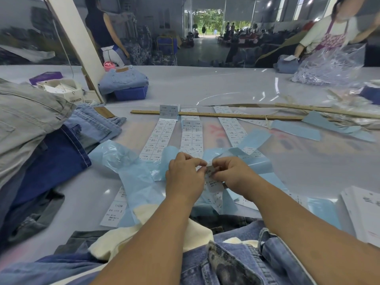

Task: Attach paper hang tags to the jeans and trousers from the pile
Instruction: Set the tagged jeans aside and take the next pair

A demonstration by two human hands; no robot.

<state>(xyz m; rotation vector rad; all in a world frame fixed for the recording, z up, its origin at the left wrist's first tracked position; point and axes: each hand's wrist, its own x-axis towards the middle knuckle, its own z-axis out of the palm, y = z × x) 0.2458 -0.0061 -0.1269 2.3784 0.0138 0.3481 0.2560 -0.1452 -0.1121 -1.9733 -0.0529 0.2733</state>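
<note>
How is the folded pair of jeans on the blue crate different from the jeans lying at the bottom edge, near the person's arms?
The folded jeans lie neatly on the blue crate at the far side; the near jeans lie crumpled and unfolded under the person's forearms. The folded jeans are a pale, even blue; the near jeans are a deeper, mottled blue. The folded pair shows a back pocket and a brown waist patch; on the near pair I see neither. Both are denim.

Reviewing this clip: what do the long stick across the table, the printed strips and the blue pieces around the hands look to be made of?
The stick looks like bare, matte wood: tan, with ruler-type marks. The printed strips look like matte white label paper, cut into rectangles. The blue pieces seem to be thin glossy backing film or paper; they curl and crinkle. Both hands, left hand and right hand, pinch one label.
</note>
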